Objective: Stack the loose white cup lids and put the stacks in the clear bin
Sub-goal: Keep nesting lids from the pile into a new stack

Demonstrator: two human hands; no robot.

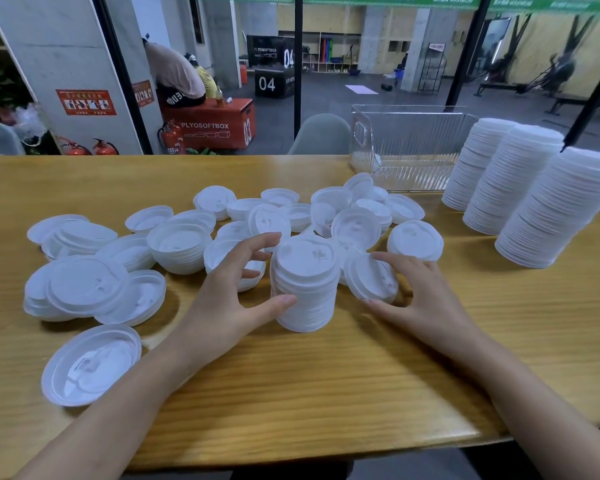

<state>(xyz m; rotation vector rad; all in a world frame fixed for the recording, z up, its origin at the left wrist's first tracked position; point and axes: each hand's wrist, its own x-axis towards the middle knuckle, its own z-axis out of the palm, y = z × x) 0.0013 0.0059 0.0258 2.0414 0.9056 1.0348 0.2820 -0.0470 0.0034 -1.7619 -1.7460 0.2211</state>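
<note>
Standing at the centre of the table [326,375], a short stack [305,282] of white lids has the left hand [229,289] spread wide at its left, thumb tip against its near side; finger contact cannot be told. Just right of it, the right hand [426,292] pinches one tilted lid [371,277] between thumb and fingers. Scattered loose lids [181,244] lie left and behind. At far right sits the clear bin [409,147], with three tall stacks [513,178] beside it.

White lids [305,261], wood-grain yellow table [326,382]
</note>
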